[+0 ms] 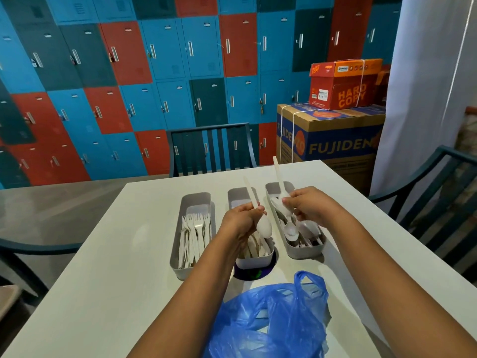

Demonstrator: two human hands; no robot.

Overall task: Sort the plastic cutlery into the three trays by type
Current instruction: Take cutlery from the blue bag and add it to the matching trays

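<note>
Each hand pinches a spoon, bowl down and handle pointing up and away: the left hand (pixel 241 218) over the middle tray (pixel 254 262), the right hand (pixel 308 205) over the right tray (pixel 305 250). That spoon tray lies right of the left spoon (pixel 260 215).

The counter (pixel 124 254) is plain white; the three trays, the left tray (pixel 178 244), the middle tray (pixel 254 262) and the right tray (pixel 304 251), are pale grey; the forks (pixel 196 228), the spoons (pixel 291 231) and the spoon (pixel 263 227) over the middle tray are all white; the plastic bag (pixel 271 321) is translucent blue; the lockers (pixel 154 73) make a patchwork of bright blue, red and dark teal doors; the upper box (pixel 346 86) is orange-red with orange lettering; the lower box (pixel 335 140) is brown with a blue band and yellow letters; the chairs (pixel 214 148) are dark teal.
</note>
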